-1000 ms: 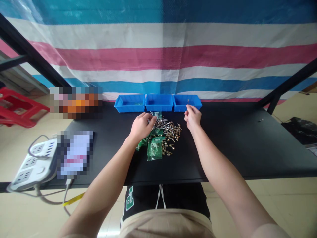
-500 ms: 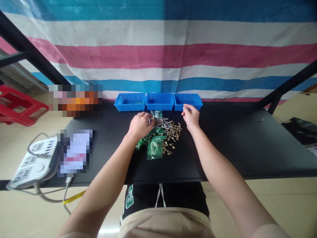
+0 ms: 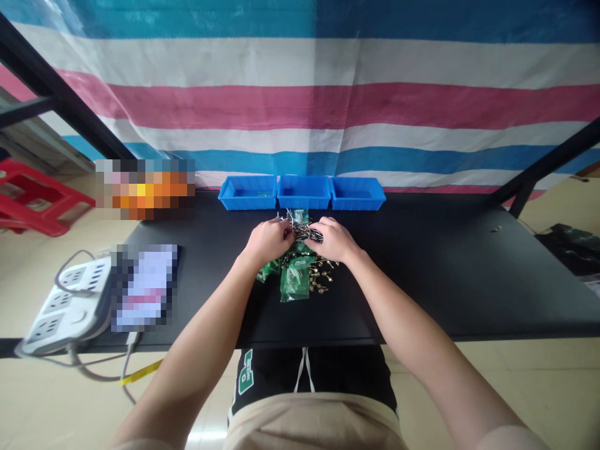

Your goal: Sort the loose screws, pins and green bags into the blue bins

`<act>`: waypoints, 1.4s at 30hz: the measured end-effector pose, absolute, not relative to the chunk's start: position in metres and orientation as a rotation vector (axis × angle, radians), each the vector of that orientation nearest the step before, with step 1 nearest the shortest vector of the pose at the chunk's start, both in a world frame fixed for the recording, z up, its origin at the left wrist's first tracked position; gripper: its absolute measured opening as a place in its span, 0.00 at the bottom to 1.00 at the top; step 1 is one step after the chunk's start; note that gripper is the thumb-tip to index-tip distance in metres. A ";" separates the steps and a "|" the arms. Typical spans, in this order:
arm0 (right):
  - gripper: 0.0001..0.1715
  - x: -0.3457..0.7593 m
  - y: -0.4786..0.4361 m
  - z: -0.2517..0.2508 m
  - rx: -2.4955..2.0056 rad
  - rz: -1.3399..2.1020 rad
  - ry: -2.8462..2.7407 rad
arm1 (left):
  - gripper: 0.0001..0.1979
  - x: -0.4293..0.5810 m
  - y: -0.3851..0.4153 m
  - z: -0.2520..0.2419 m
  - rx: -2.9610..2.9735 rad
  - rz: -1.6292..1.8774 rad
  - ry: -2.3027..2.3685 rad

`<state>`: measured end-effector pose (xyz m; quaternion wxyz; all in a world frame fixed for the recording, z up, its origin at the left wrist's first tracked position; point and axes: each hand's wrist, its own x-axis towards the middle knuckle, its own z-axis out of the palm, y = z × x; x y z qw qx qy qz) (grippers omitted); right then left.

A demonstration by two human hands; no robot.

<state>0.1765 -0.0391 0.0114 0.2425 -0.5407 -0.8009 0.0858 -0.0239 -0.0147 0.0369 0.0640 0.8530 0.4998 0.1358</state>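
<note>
Red plastic shows at the left edge of the frame, where a stool [image 3: 42,203] stands beyond the surface [image 3: 422,269]; just right of it and lower is a white power strip [image 3: 70,306]. Nearer the centre, the left hand [image 3: 269,240] has stayed at the left side of the metal pins [image 3: 302,228], its fingers curled in over them. Its grip is bent inward, but the fingertips are partly hidden, so I cannot tell whether it pinches anything. The change is in the right hand [image 3: 334,239]: a second ago it was up by the right tray [image 3: 359,205] with a small piece between its fingers, and now it is down at the pile, opposite the left. I judge that both hands are now busy with the pile itself.

That pile lies at the centre of the frame, below the middle tray [image 3: 304,204]. From its left, crinkled, see-through green bags [image 3: 296,279] reach under and in front of it, small pale pieces showing through the front one. Next come the pins, thin, shiny and silver, tangled and pointing every way; then, lower right, brass-coloured pieces [image 3: 320,278] with rounded heads and short stems, scattered loosely. The right hand's thumb and fingers bracket some pins; whether they press on any, I cannot tell.
</note>
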 end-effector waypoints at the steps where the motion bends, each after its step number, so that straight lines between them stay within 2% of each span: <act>1: 0.17 0.176 -0.039 0.011 -1.485 0.235 -2.198 | 0.10 -0.024 -0.015 0.037 2.581 0.409 1.506; 7: 0.14 0.176 -0.039 0.011 -1.484 0.253 -2.201 | 0.09 -0.023 -0.016 0.038 2.572 0.394 1.526; 14: 0.05 0.177 -0.040 0.013 -1.401 0.287 -2.243 | 0.10 -0.023 -0.016 0.037 2.628 0.368 1.582; 24: 0.04 0.182 -0.035 0.012 -1.258 0.370 -2.059 | 0.10 -0.022 -0.017 0.039 2.596 0.554 1.515; 30: 0.06 0.176 -0.040 0.016 -1.223 0.351 -1.827 | 0.13 -0.017 -0.021 0.034 2.571 0.781 1.327; 36: 0.13 0.166 -0.045 0.014 -1.156 0.404 -1.653 | 0.14 -0.009 -0.027 0.028 2.523 0.969 1.005; 39: 0.16 0.162 -0.045 0.013 -1.117 0.384 -1.609 | 0.13 -0.006 -0.029 0.025 2.483 0.991 0.976; 42: 0.19 0.159 -0.047 0.012 -1.102 0.367 -1.603 | 0.17 -0.005 -0.031 0.025 2.487 0.896 1.054</act>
